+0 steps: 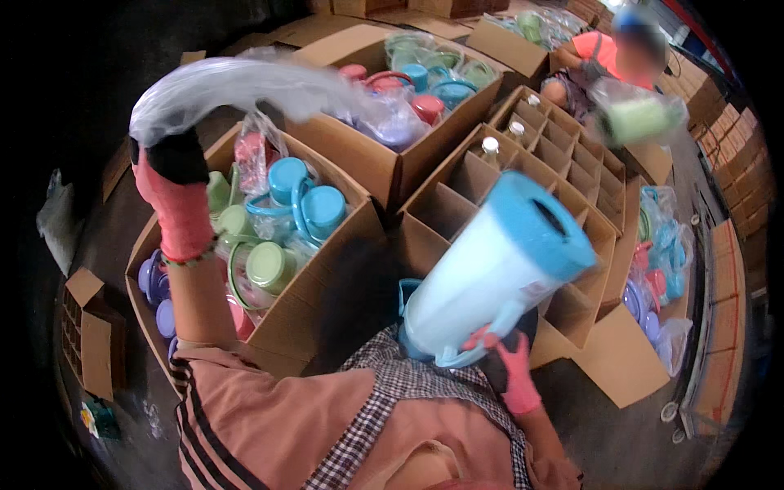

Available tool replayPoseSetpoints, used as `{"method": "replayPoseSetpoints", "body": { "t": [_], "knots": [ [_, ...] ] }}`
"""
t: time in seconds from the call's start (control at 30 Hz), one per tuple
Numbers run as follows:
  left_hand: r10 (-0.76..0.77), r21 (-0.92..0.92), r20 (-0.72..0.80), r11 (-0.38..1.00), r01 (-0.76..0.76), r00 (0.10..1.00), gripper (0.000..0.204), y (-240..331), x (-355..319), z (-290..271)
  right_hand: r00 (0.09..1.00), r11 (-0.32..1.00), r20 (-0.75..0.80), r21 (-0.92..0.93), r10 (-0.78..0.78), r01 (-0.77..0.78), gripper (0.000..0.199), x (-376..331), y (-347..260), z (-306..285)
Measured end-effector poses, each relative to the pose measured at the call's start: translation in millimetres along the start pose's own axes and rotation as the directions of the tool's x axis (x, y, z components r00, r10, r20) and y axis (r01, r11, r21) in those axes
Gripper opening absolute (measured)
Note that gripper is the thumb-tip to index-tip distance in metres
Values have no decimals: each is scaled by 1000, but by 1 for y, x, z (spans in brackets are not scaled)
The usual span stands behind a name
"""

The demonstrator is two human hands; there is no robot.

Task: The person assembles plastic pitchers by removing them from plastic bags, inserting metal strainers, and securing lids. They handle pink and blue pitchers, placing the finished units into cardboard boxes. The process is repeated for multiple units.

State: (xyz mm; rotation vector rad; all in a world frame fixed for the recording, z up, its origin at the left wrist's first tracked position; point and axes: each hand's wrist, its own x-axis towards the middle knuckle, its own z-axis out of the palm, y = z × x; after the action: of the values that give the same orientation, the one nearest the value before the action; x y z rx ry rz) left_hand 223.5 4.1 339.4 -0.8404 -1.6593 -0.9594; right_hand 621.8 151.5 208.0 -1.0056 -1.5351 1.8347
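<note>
My left hand (175, 175), in a pink glove with a black palm, is raised at the left. It grips one end of a clear plastic bag (237, 86), which streams rightward in the air, partly blurred. A light blue plastic jug (478, 273) with a darker blue top leans to the upper right in front of my chest. My right hand (516, 371), gloved the same way, holds the jug at its handle; some of the fingers are hidden behind it. The bag and the jug are apart.
Cartons (327, 282) of bagged green, blue, red and purple plastic ware stand at the left, back and right. Beside the jug is a divided carton (441, 208) holding a few clear bottles. A co-worker (604, 61) at the back right handles a bagged green jug (641, 118).
</note>
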Motion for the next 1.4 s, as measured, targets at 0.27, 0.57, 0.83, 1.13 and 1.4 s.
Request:
{"method": "replayPoseSetpoints", "body": {
  "t": [0.27,0.57,0.83,1.13,1.4],
  "knots": [
    [45,-652,152,755,66,987,19,105,-72,-16,909,874,370,-487,193,12,27,25,11,44],
    [744,-923,-108,172,-344,660,29,156,-135,-26,989,934,101,-328,-112,139,62,42,-99,52],
    [-15,-657,753,-56,751,658,47,152,-108,-7,883,820,-125,-446,-453,358,48,34,-73,20],
    [257,28,957,-541,841,134,29,176,-82,30,971,967,-5,84,-239,239,40,53,-96,-2],
    [104,-837,544,140,529,833,39,164,-92,79,917,782,314,623,-246,-4,58,84,-114,-21]
  ]
}}
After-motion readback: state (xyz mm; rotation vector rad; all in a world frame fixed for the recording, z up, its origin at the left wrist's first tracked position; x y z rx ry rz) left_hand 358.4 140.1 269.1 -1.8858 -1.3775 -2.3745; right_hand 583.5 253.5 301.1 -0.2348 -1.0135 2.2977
